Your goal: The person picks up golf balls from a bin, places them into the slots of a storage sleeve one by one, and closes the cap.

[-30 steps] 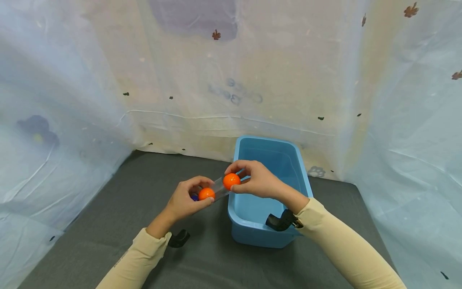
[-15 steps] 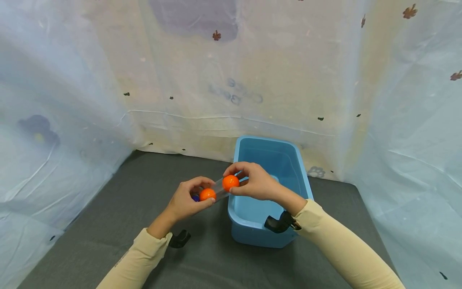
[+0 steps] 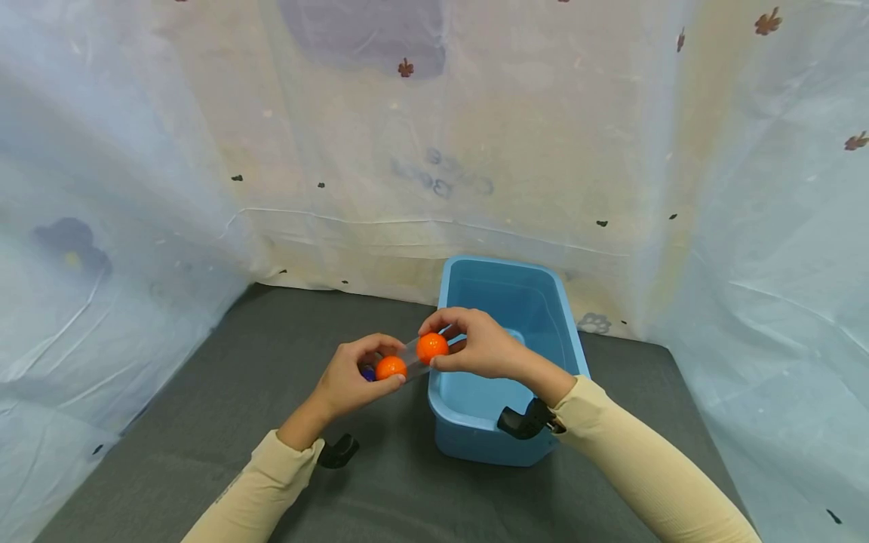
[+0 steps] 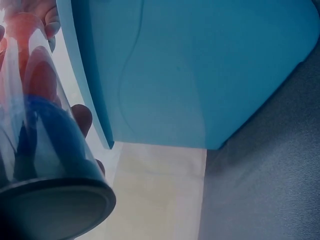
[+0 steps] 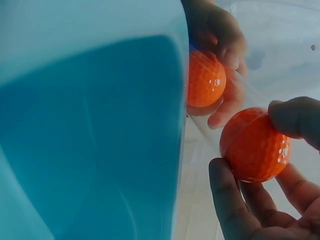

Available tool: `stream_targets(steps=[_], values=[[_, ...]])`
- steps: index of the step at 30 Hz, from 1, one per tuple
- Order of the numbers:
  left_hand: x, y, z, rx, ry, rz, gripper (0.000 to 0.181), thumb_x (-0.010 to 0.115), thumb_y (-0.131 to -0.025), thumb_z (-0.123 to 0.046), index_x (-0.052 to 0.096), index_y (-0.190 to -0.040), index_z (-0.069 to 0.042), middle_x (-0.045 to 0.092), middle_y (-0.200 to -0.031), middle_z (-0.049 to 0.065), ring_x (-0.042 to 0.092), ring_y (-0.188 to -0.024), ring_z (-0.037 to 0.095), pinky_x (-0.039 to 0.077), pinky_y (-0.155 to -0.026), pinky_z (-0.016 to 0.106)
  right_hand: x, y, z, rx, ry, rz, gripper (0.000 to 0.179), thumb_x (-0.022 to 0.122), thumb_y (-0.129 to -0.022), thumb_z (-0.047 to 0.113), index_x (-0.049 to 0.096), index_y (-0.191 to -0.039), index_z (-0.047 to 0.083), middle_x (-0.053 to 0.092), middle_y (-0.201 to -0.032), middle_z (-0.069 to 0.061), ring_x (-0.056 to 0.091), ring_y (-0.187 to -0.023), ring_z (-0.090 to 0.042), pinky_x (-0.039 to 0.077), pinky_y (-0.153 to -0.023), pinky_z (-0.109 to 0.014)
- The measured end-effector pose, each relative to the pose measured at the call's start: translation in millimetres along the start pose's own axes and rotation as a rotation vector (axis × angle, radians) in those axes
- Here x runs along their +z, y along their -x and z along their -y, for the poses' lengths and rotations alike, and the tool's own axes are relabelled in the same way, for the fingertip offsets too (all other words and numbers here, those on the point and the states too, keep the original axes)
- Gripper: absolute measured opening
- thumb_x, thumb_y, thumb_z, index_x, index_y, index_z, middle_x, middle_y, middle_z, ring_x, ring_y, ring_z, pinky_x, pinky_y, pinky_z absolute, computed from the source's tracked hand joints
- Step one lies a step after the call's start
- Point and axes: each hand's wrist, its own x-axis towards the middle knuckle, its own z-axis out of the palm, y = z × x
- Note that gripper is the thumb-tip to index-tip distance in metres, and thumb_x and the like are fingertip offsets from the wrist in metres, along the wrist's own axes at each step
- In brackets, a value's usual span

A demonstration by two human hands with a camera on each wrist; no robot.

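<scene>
Sleeves [image 3: 645,452] nearest, cream-coloured, finely ribbed and rumpled at the cuffs, with a black device [image 3: 339,452] at each wrist. Just ahead, left hand [image 3: 348,377] wrapped round a clear tube [image 3: 413,362], smooth and glossy, tilted with its mouth toward the other hand; base round and dark-edged in the left wrist view. Inside, toward that base, a deep-blue ball [image 3: 368,372], partly hidden in the head view; next to it, an inner orange ball [image 3: 391,368]. At the mouth, an outer orange ball [image 3: 432,348], pinched between thumb and fingertips of right hand [image 3: 487,345]. Both orange balls shiny, with golf-ball dimples plain in the right wrist view.

Partway along, by the look of things: two balls lodged within, the third only at the opening, not released. Whether on the way in or out, impossible to tell; passage through the mouth unfinished either way.

Beyond the tube, a blue basin [image 3: 475,443], smooth, seemingly moulded plastic, with rounded corners, standing on dark grey cloth [image 3: 387,498], matt and finely woven. Farthest off, pale sheeting [image 3: 529,113], thin and creased, printed with leaves, flowers and paw marks.
</scene>
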Motion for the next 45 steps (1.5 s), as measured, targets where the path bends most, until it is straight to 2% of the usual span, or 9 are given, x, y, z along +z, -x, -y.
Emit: stream_targets(steps=[5,12,19,25,29,33,37,41,45], values=[[0.2,0.1,-0.3,0.008,-0.008,-0.002,0.031,0.077,-0.077,-0.003,0.066,-0.105,0.001,0.069,-0.093,0.01,0.06,-0.068,0.013,0.054,-0.067,0.028,0,-0.3,-1,-0.007,-0.007,0.01,0.034,0.073,-0.08,0.006,0.063,-0.112,0.012,0.061,-0.114,-0.007,0.064,-0.096,-0.024,0.057,-0.078,-0.026],[1.3,-0.2,-1.2,0.008,-0.013,-0.005,0.03,0.077,-0.076,-0.003,0.066,-0.104,-0.005,0.07,-0.092,0.01,0.06,-0.068,0.012,0.054,-0.066,0.028,0,0.9,-2,-0.012,0.004,0.004,0.034,0.073,-0.08,0.006,0.063,-0.112,0.012,0.061,-0.114,-0.006,0.063,-0.096,-0.024,0.058,-0.079,-0.029],[2.7,0.6,-4.0,0.024,-0.006,-0.009,0.031,0.077,-0.075,-0.002,0.066,-0.104,-0.003,0.07,-0.092,0.011,0.061,-0.067,0.012,0.054,-0.066,0.028,1,3.3,-1,-0.028,0.0,-0.008,0.033,0.072,-0.08,0.005,0.062,-0.112,0.01,0.063,-0.114,-0.006,0.064,-0.099,-0.024,0.057,-0.079,-0.029],[4.1,1.0,-5.7,0.03,-0.014,-0.008,0.031,0.078,-0.074,-0.001,0.066,-0.103,-0.003,0.07,-0.091,0.011,0.061,-0.067,0.013,0.054,-0.067,0.027,2,5.6,-2,-0.036,0.004,-0.017,0.034,0.072,-0.08,0.005,0.062,-0.112,0.009,0.064,-0.114,-0.007,0.065,-0.1,-0.025,0.058,-0.08,-0.034],[4.8,0.7,-3.6,0.041,-0.016,-0.01,0.031,0.078,-0.074,0.0,0.066,-0.103,-0.002,0.07,-0.091,0.011,0.061,-0.068,0.014,0.054,-0.067,0.027,1,7.0,-1,-0.041,0.038,-0.027,0.034,0.072,-0.081,0.007,0.062,-0.113,0.01,0.064,-0.114,-0.007,0.065,-0.1,-0.025,0.058,-0.079,-0.03],[7.4,0.6,10.3,0.046,-0.014,-0.01,0.032,0.078,-0.074,-0.001,0.066,-0.104,-0.003,0.071,-0.092,0.011,0.062,-0.069,0.014,0.054,-0.068,0.027,-1,9.2,1,-0.041,0.081,-0.037,0.034,0.072,-0.081,0.011,0.063,-0.114,0.011,0.064,-0.115,-0.006,0.064,-0.101,-0.026,0.057,-0.075,-0.024],[9.8,0.8,28.7,0.036,-0.011,-0.013,0.035,0.08,-0.075,-0.005,0.066,-0.107,-0.009,0.071,-0.094,0.007,0.063,-0.072,0.012,0.054,-0.07,0.027,-6,13.1,4,-0.039,0.1,-0.04,0.034,0.069,-0.083,0.014,0.062,-0.116,0.012,0.064,-0.118,-0.007,0.064,-0.102,-0.025,0.056,-0.075,-0.024],[9.1,2.0,33.4,0.034,-0.001,-0.015,0.034,0.08,-0.076,-0.011,0.067,-0.107,-0.014,0.07,-0.095,0.002,0.062,-0.072,0.01,0.054,-0.071,0.026,-15,19.4,5,-0.04,0.111,-0.053,0.036,0.068,-0.085,0.017,0.061,-0.119,0.011,0.063,-0.12,-0.007,0.064,-0.1,-0.021,0.056,-0.079,-0.03],[8.9,3.5,34.5,0.031,-0.005,-0.017,0.033,0.08,-0.077,-0.014,0.067,-0.106,-0.015,0.07,-0.094,0.001,0.061,-0.073,0.011,0.054,-0.071,0.026,-22,26.3,5,-0.036,0.127,-0.072,0.038,0.069,-0.084,0.018,0.061,-0.121,0.013,0.063,-0.12,-0.002,0.063,-0.1,-0.018,0.056,-0.083,-0.039]])
